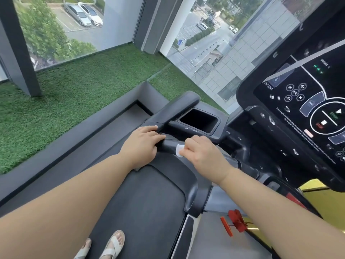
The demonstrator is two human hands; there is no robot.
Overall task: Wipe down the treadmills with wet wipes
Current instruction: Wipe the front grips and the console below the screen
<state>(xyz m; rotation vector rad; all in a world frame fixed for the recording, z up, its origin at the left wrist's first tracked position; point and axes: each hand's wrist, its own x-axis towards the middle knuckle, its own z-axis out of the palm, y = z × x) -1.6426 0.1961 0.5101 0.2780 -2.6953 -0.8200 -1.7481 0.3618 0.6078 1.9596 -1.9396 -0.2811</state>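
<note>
Head view: right grip (203,156) clenched on wet wipe (178,150), wipe at its 9 o'clock against handlebar (168,144); left grip (143,143) wraps handlebar; cup holder (197,120) at 12 o'clock, interior dark

Bright daylight from windows (119,21), soft focus, wide-angle edge distortion

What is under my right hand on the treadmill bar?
A white wet wipe sits between your right hand and the black handlebar. Only its edge shows past the curled fingers; the rest, and the bar beneath, is covered.
</note>
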